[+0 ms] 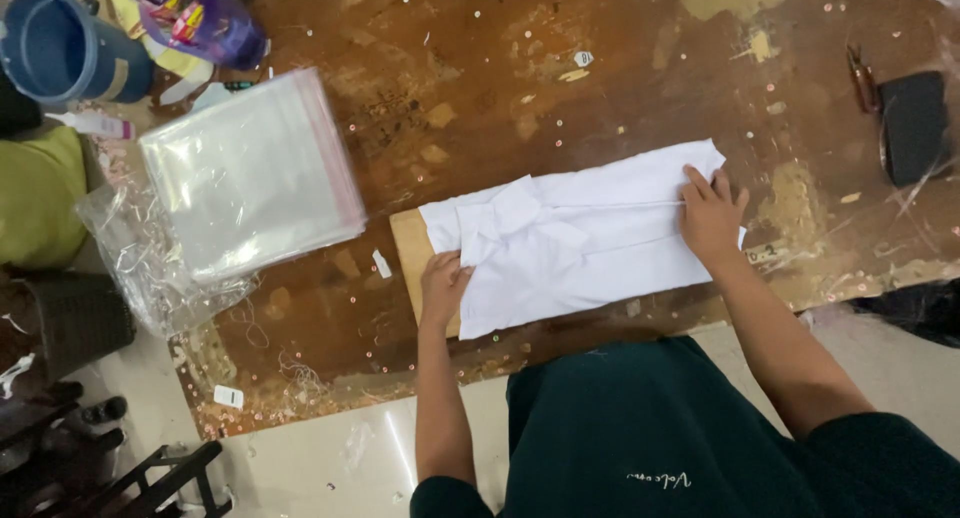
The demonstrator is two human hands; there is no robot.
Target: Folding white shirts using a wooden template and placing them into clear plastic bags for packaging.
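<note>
- Our left hand point(441, 286) presses flat, fingers open, on the collar end of a folded white cotton shirt point(575, 240) lying over a thin wooden board point(412, 248).
- Our right hand point(711, 214) lies open on the shirt's far end.
- A stack of clear plastic bags point(250, 173) sits well apart on the worn brown table point(520, 68).

1. under your hands you have a white folded cloth garment point(585, 238), matt and soft, lightly creased.
2. it lies on a pale flat board point(408, 243), smooth and dull like card or wood.
3. the brown wooden table point(480, 88) is worn, rough and patchy.
4. the stack of clear plastic bags point(250, 173) is glossy.
</note>
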